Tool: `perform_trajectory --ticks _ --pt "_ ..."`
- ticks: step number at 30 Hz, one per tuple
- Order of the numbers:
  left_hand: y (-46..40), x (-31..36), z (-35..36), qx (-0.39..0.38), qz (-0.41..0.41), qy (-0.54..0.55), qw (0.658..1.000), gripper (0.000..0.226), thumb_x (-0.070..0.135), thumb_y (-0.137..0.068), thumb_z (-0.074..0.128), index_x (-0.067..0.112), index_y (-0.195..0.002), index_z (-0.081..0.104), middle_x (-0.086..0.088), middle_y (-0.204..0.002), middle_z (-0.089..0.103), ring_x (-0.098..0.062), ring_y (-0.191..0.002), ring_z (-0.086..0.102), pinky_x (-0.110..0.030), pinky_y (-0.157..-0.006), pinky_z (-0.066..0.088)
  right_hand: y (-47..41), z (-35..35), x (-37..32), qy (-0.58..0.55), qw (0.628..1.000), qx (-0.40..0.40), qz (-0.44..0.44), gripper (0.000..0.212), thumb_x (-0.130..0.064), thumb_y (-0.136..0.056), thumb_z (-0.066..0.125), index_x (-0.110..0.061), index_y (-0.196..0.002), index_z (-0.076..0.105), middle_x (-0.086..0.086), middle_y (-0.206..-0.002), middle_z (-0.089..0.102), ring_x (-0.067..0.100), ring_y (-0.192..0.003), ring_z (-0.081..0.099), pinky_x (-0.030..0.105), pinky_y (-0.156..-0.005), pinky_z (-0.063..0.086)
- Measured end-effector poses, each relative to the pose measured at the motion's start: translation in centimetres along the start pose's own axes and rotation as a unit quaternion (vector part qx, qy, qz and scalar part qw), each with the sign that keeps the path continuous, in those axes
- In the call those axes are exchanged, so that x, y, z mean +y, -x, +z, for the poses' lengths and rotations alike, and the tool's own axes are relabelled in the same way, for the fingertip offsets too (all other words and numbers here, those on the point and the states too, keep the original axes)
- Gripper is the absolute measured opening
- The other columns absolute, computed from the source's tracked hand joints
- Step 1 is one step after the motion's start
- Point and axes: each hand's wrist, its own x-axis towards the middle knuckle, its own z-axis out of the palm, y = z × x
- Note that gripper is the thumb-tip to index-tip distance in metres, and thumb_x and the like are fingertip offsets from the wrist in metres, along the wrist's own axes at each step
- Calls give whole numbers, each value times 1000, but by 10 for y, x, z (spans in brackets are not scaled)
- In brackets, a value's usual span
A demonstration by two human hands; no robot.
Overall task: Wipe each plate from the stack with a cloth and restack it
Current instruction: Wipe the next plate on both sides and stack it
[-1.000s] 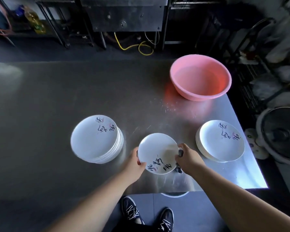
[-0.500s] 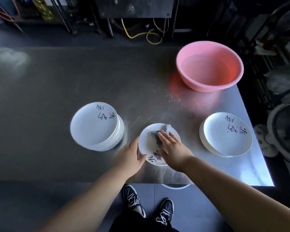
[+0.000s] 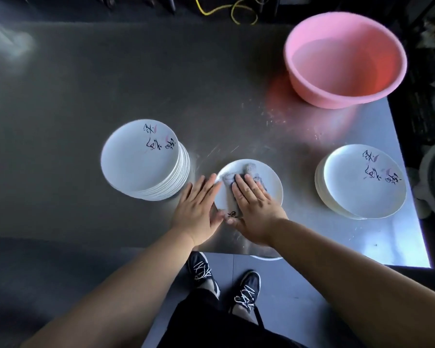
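The plate (image 3: pixel 249 187) we are wiping lies flat on the counter (image 3: pixel 86 96), near the front edge, between the tall stack (image 3: pixel 143 159) on our left and the short stack (image 3: pixel 362 182) on our right; a grey cloth (image 3: pixel 239 179) lies on it.

What could go wrong, we think: the plate is close to the counter's edge, so a hard push toward us could slide it off, and it would break on the floor by our shoes (image 3: pixel 224 282); the shiny counter looks slippery, so the plate could spin or skid under the cloth; a big sideways swing could bump the tall stack, which sits just beside our left hand.

Our right hand (image 3: pixel 255 204) lies flat on the cloth, fingers together and pointing away from us, pressing down; its grip is wide, not closed around anything. Our left hand (image 3: pixel 199 209) is flat and wide too, holding nothing, its fingertips touching the plate's left rim to keep it steady. Both arms reach forward. The pink bowl (image 3: pixel 344 59) sits well apart, at the far right.
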Motion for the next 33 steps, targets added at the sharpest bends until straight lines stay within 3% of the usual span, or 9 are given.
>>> perform_trajectory --ticks 4,7,12,17,20,24,26,30,33 --pt "0 2 -3 -4 -2 -1 1000 71 56 -101 39 23 -163 31 5 -174 19 -26 -160 21 -55 -126 22 34 11 6 55 991 -40 -111 101 -84 -95 11 -13 -168 5 6 -174 -3 31 -160 -12 48 -129 -2" --pt "-1 1 -2 -1 2 -4 1000 72 58 -101 37 22 -163 32 4 -173 21 -27 -159 23 -55 -126 22 23 -4 13 55 994 -26 -88 105 -84 -94 5 -10 -167 19 9 -174 13 34 -161 4 53 -130 12" --pt "0 0 -2 -6 -4 -19 1000 75 65 -102 33 24 -164 27 6 -174 17 -24 -160 19 -52 -128 18 2 -23 14 21 998 -55 2 125 -92 -69 -25 -15 -167 -10 6 -174 -19 29 -159 -24 49 -131 -5" --pt "-1 0 0 3 -4 -12 1000 71 60 -102 37 24 -163 31 6 -174 19 -25 -159 21 -53 -127 21 51 -3 14 61 987 -80 -122 105 -89 -91 8 -18 -168 -1 6 -174 -9 31 -160 -18 50 -132 0" --pt "-2 -1 1 3 0 -6 1000 71 61 -102 35 23 -162 33 4 -173 21 -26 -159 22 -54 -126 21 43 -3 28 84 992 -30 -86 99 -82 -97 11 -13 -165 27 13 -172 22 35 -160 11 51 -130 18" --pt "-2 -1 -1 -12 -1 -16 1000 73 65 -103 26 25 -163 29 5 -174 16 -25 -161 17 -53 -128 17 6 -24 37 65 997 -25 41 103 -81 -86 -7 -17 -167 -11 7 -173 -21 27 -158 -25 45 -129 -14" --pt "-2 -1 -2 -20 -3 -23 1000 75 68 -102 21 26 -164 26 5 -175 13 -23 -161 13 -52 -129 14 6 -24 31 57 996 -41 54 104 -81 -84 -9 -16 -165 -17 7 -171 -27 27 -157 -29 45 -129 -16" --pt "-3 0 -2 -3 -5 -8 1000 72 64 -101 35 25 -162 33 4 -173 21 -26 -159 23 -52 -128 18 49 2 8 53 997 -29 -41 103 -85 -95 7 -11 -166 16 16 -173 9 37 -161 3 51 -128 9" --pt "-2 0 -1 8 3 -6 1000 70 61 -101 38 25 -161 35 5 -173 22 -27 -159 23 -53 -127 19 58 8 13 43 996 -28 -77 98 -84 -98 13 -13 -163 32 13 -171 23 35 -159 14 47 -123 10"
